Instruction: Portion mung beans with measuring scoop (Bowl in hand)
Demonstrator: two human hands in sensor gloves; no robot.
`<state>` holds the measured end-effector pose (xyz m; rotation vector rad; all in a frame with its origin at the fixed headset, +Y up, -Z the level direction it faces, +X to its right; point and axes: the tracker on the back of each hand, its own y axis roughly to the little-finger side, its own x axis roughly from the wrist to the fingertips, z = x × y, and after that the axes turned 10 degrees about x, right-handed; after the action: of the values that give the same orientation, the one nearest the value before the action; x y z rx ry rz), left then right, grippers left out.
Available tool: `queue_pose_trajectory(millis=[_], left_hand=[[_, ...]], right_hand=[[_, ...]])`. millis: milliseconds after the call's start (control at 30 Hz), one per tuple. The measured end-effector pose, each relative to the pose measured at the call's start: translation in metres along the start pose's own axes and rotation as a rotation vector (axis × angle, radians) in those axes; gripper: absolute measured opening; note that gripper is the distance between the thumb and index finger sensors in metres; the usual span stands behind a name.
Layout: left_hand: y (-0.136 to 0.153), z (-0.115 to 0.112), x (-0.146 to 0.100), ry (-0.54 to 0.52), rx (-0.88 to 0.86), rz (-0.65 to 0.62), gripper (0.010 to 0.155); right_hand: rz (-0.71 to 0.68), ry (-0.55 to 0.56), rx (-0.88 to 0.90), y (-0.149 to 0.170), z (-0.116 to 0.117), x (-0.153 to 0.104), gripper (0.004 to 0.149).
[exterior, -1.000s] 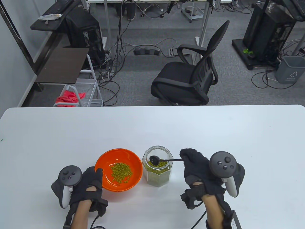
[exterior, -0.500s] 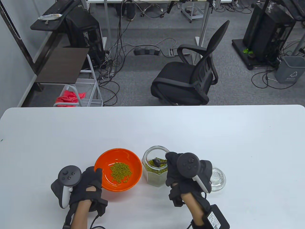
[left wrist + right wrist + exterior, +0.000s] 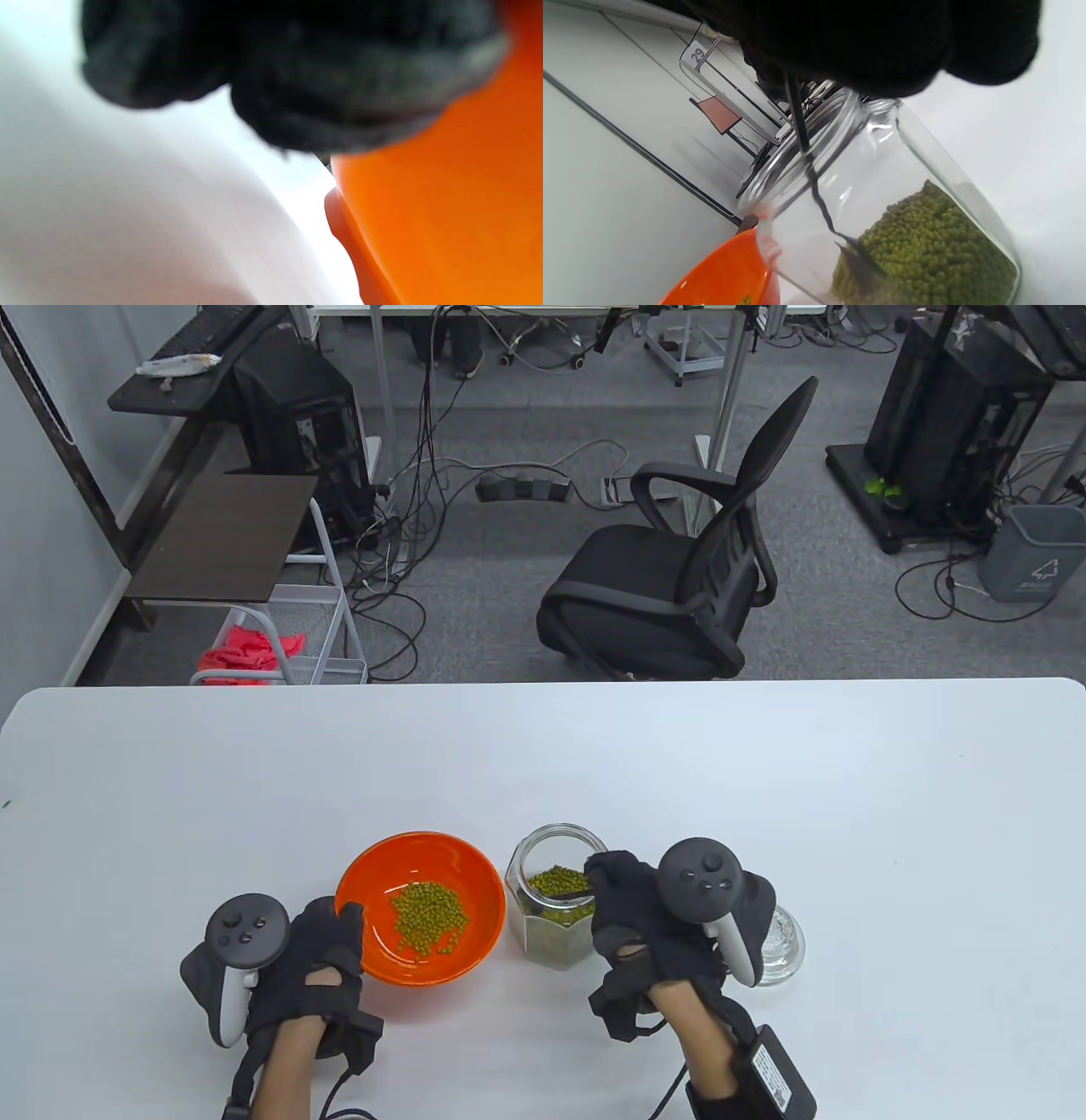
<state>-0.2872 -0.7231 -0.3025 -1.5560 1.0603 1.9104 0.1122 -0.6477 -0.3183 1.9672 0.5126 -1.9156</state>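
Judging from how things lie, I think the task is in its middle part. The round orange plastic bowl (image 3: 421, 908) stands on the white table (image 3: 543, 763), near me and a little to the left, and it already has a small heap of green mung beans (image 3: 429, 918) on its bottom, so at least one portion seems to be done. My left hand (image 3: 305, 967) grips the near-left rim of this bowl; in the left wrist view the black gloved fingers (image 3: 297, 76) lie against the orange wall, but the picture is blurred. Just to the right of the bowl is the clear glass jar with flat sides (image 3: 556, 908), open at the top and about half full of beans. My right hand (image 3: 653, 920) is clenched around the thin black handle of the black measuring scoop (image 3: 857, 262), and in the right wrist view the head of the scoop is pushed down into the beans inside the jar. So the step in hand is, I believe, filling the scoop. What is left: to lift the scoop out and to empty it into the bowl. A round glass lid (image 3: 780, 942) lies to the right, partly hidden behind my right hand.
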Motion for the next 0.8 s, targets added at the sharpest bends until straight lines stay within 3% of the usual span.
queue_pose_trajectory(millis=[400,800], left_hand=[[0.0,0.0,0.0,-0.001,0.0,0.0,0.052],[0.0,0.0,0.0,-0.001,-0.003,-0.004,0.052]], right_hand=[[0.112,0.056,0.247,0.026,-0.031,0.005,0.04],[0.169,0.061,0.38,0.042,-0.047,0.006,0.039]])
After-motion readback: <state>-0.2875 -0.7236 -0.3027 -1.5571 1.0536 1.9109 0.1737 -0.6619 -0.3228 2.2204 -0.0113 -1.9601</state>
